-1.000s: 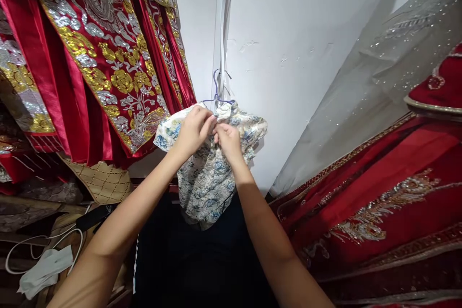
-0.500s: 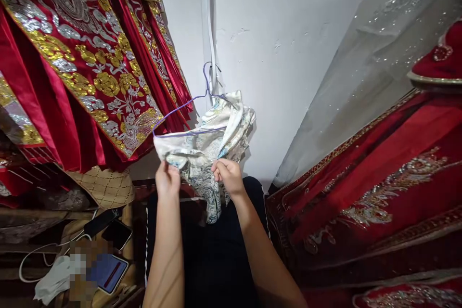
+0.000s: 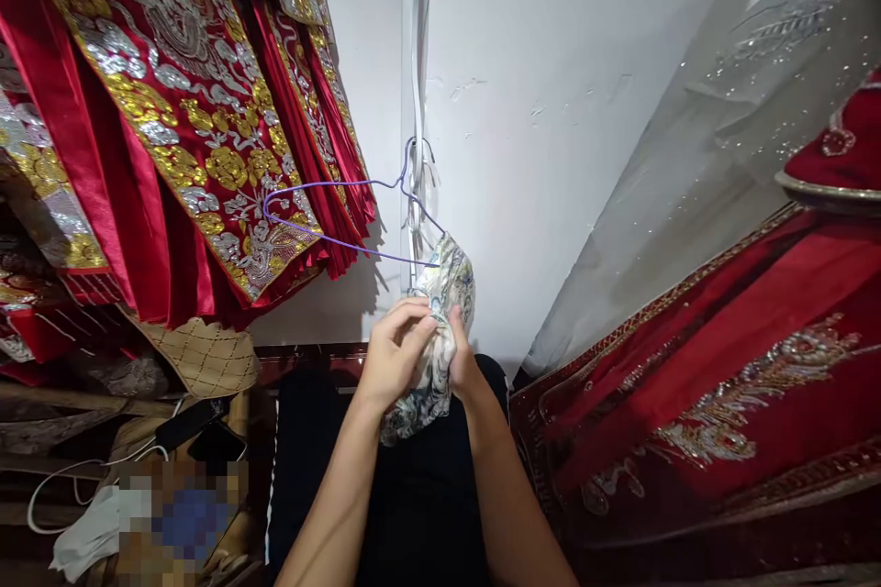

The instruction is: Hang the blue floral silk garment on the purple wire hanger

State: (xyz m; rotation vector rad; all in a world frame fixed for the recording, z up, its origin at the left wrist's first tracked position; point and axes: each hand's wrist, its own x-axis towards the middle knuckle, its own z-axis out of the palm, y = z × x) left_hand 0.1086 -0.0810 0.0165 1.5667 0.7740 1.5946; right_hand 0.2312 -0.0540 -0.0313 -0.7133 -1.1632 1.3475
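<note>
Against the far white wall (image 3: 551,156), a purple wire hanger (image 3: 330,215) hangs tilted, bare at left. Left hand (image 3: 395,358) and right hand (image 3: 462,365), both closed, bunch the floral garment (image 3: 440,330) off its right end, beside red embroidered robes (image 3: 172,110).

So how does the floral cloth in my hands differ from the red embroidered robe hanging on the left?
The pale blue-and-white floral garment is small and bunched between the left hand and right hand, while the red satin robe with gold and silver embroidery is large and hangs spread out. The floral garment clings to one end of the thin purple wire hanger; the robe's own support is out of view. Both are patterned, glossy fabrics.
</note>
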